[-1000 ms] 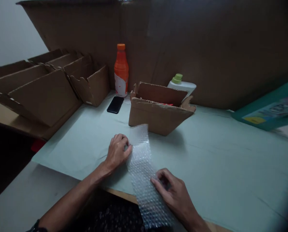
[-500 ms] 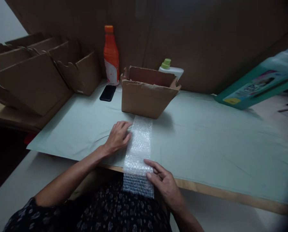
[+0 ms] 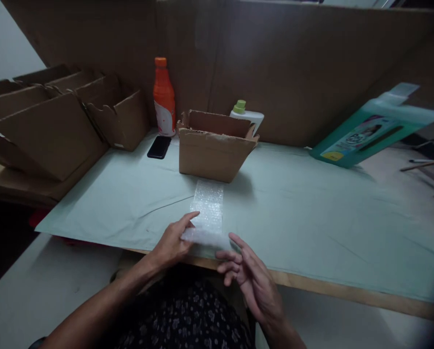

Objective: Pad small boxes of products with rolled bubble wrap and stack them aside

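A strip of clear bubble wrap [image 3: 210, 201] lies on the pale green table covering, its near end folded up into a blurred, narrow flap. My left hand [image 3: 175, 240] grips the left end of this flap, with one finger stretched over the strip. At the flap's other end is my right hand [image 3: 253, 276], palm inward; the wrap's edge sits between its thumb and loosely curled fingers. Just beyond the strip stands an open cardboard box [image 3: 211, 157] with ragged top edges. Neither hand touches the box.
Behind the box stand an orange bottle [image 3: 164, 99] and a white bottle with a green cap [image 3: 246, 115]. A black phone [image 3: 159, 147] lies left of the box. Several cardboard bins [image 3: 49, 135] fill the left side. A tilted green jug [image 3: 369, 133] is at the right.
The near end of the bubble wrap, flat over the table edge before, is now lifted and folded away from me. My left hand has come nearer and taken hold of its left side.
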The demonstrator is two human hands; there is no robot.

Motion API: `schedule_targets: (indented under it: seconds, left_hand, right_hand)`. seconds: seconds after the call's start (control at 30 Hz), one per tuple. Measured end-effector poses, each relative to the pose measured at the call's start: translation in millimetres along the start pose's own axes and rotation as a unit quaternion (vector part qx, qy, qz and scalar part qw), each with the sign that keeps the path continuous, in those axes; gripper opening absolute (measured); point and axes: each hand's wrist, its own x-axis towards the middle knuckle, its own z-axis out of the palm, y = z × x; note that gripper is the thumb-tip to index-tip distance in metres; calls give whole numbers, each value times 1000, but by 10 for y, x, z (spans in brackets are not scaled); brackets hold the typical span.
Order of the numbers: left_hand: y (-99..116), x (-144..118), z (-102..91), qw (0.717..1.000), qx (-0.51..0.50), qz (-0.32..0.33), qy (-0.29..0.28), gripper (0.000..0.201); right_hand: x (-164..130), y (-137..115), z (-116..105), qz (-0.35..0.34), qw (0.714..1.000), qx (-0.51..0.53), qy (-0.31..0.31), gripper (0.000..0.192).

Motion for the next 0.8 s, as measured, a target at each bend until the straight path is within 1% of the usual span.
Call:
schedule_targets:
  seconds: [0.03, 0.07, 0.1, 0.13, 0.17, 0.2, 0.27, 0.3, 0.33, 0.37, 0.4, 0.47, 0.5, 0.57, 0.6, 0.63, 0.67, 0.7, 0.73, 0.77, 0.8]
  left_hand:
    - [27, 67, -8, 999, -5, -41, 4, 59]
    - [49, 125, -23, 998, -4, -66, 7, 60]
    - [66, 177, -39, 997, -1, -80, 7, 62]
    - [75, 223, -53, 996, 3, -86, 6, 64]
    - [78, 267, -64, 996, 6, -90, 7, 67]
    - [74, 309, -70, 996, 11, -93, 10, 70]
    - [55, 394, -68, 994, 38, -101, 19, 76]
    - [42, 436, -61, 993, 62, -101, 20, 77]
    - [28, 475, -51, 991, 90, -98, 18, 77]
    - [15, 510, -40, 988, 120, -94, 13, 76]
    - [2, 537, -28, 985, 150, -90, 6, 76]
    - [-23, 558, -8, 975, 210, -77, 7, 74]
    - [-34, 545, -1, 969, 236, -64, 22, 72]
    - [-49, 469, 1, 959, 272, -11, 79, 65]
    - [-53, 405, -2, 954, 279, 32, 107, 60]
    - [-53, 328, -9, 950, 277, 79, 122, 55]
    - [-51, 240, -15, 948, 267, 126, 121, 53]
    - [-48, 148, -21, 948, 253, 166, 103, 52]
    - [-44, 60, -26, 949, 235, 195, 76, 54]
    - [-43, -20, -27, 953, 215, 210, 51, 56]
    - [-44, -82, -26, 958, 193, 211, 33, 56]
  right_hand:
    - [-19, -6, -43, -33, 998, -48, 12, 58]
    - [-34, -13, -80, -74, 991, -107, 25, 50]
    - [-43, -20, -109, -121, 977, -173, 36, 40]
    - [-41, -27, -124, -174, 953, -244, 39, 30]
    - [-25, -37, -125, -230, 920, -314, 34, 23]
    - [6, -50, -113, -289, 879, -379, 23, 19]
    - [108, -81, -62, -394, 781, -484, -9, 25]
    - [175, -97, -31, -429, 733, -527, -25, 31]
    - [247, -112, -3, -448, 692, -565, -39, 35]
    - [321, -125, 21, -451, 658, -601, -51, 40]
    - [394, -134, 38, -443, 630, -635, -62, 44]
    - [525, -141, 52, -418, 588, -688, -83, 47]
    - [579, -142, 53, -407, 572, -706, -91, 45]
    - [655, -148, 49, -397, 551, -727, -99, 38]
    - [674, -157, 50, -397, 545, -731, -99, 35]
    - [680, -172, 53, -400, 543, -732, -98, 33]
    - [673, -192, 59, -404, 544, -729, -98, 32]
    - [657, -217, 66, -406, 550, -723, -99, 31]
    - [634, -244, 74, -403, 563, -714, -106, 30]
    - [610, -271, 78, -394, 582, -702, -116, 29]
    - [587, -296, 79, -381, 603, -689, -130, 28]
